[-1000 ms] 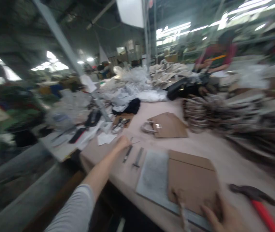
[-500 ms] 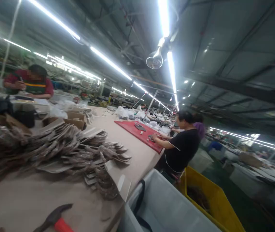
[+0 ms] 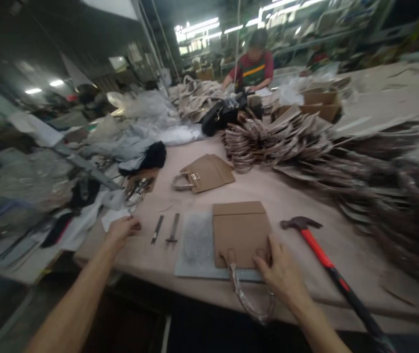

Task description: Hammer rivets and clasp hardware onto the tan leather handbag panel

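My right hand (image 3: 283, 267) grips the lower right edge of a brown bag panel (image 3: 241, 230), the thumb on top near the base of its plastic-wrapped handle (image 3: 249, 304). The panel lies partly over a grey slab (image 3: 196, 240), and the handle hangs past the table's front edge. My left hand (image 3: 123, 229) is low over the table at the left, fingers curled together; what they hold, if anything, is too blurred to make out. Between the hands lie two slim metal tools, a dark one (image 3: 157, 229) and a pronged one (image 3: 172, 230). A claw hammer (image 3: 318, 250) with a red and black handle rests at the right.
Behind the slab lie more brown panels (image 3: 209, 174) with a wrapped handle. Piles of wrapped handled panels (image 3: 298, 142) cover the right side. Metal pieces (image 3: 139, 189), plastic bags (image 3: 139, 117) and a slanting post (image 3: 84, 166) stand left. A person (image 3: 253, 66) works across the table.
My view has swung left and down from the hall and the co-worker at the red mat. Both my hands, the slab and the brown panel now show; the bins are out of view.
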